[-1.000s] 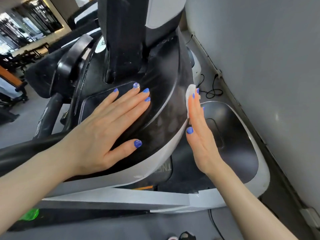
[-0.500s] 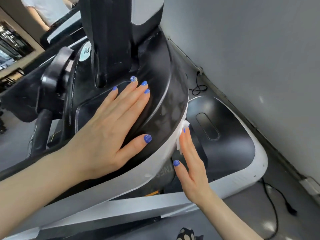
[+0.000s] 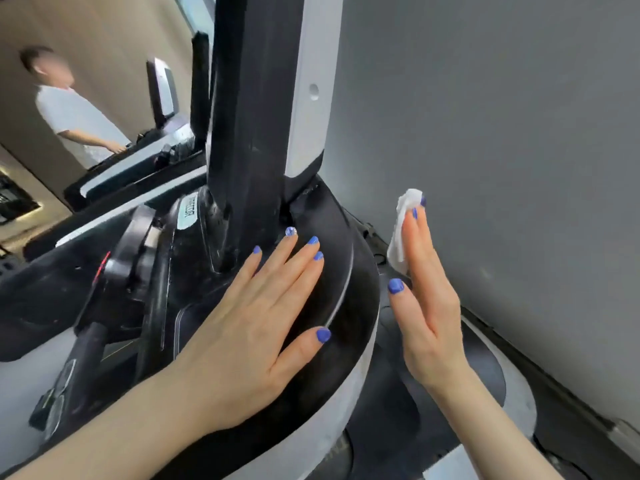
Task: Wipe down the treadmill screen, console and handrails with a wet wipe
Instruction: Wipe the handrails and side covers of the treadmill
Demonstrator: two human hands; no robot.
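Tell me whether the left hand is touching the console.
Touching. The head view shows the left hand lying flat with straight fingers on the black console, palm and fingertips pressed against its curved surface, no gap visible.

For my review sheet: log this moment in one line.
left hand: flat on console | right hand: straight fingers carrying wipe, off console

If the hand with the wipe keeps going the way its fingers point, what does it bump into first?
Probably the grey wall. The right hand, wet wipe under its straight fingers, points up and away beside the console's edge; nothing else shows ahead, though depth is unclear.
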